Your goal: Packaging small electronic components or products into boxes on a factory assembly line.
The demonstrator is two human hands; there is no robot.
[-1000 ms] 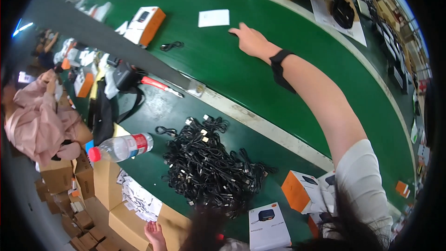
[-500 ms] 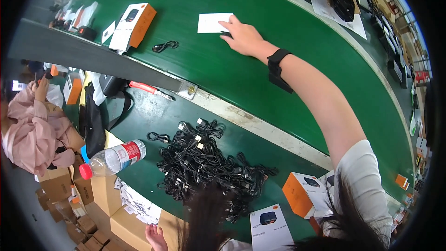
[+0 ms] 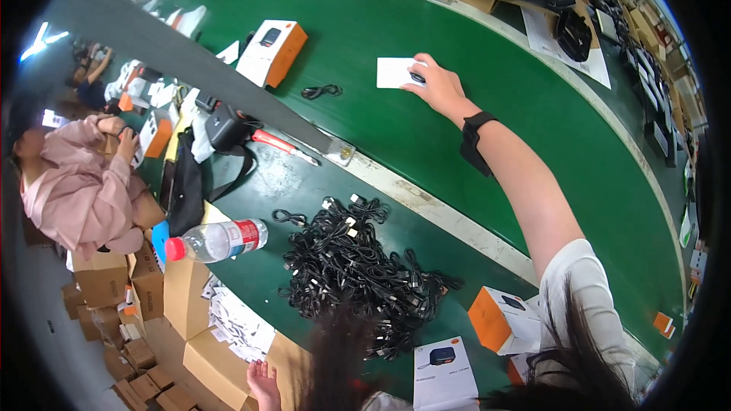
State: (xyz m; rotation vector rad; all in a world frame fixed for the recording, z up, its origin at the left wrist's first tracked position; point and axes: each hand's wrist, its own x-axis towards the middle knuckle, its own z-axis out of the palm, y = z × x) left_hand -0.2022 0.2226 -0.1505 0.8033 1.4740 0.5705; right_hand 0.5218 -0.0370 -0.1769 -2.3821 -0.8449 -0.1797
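Observation:
Stretched out over the green belt, my right hand (image 3: 442,90) has its thumb and fingers closed around a small black object (image 3: 417,77), mostly hidden by the fingers. The same fingers rest at the right end of a white card (image 3: 394,73), which lies flat on the belt. My left hand (image 3: 263,385) shows at the lower edge, palm up with fingers apart and nothing in it, beside a carton of paper slips (image 3: 237,323). A heap of black cables (image 3: 358,259) lies on the table in front of me, and one coiled black cable (image 3: 321,91) is on the belt.
A white and orange box (image 3: 272,53) stands on the belt; another box (image 3: 502,320) sits near my right elbow. A plastic bottle (image 3: 221,241) lies at the table's left edge. A grey metal bar (image 3: 228,80) crosses at left. A person in pink (image 3: 87,190) sits beyond.
The view has shifted, so most of the scene appears farther right and lower. My right hand stays at the white card with the black object in its fingers. My left hand remains low and open.

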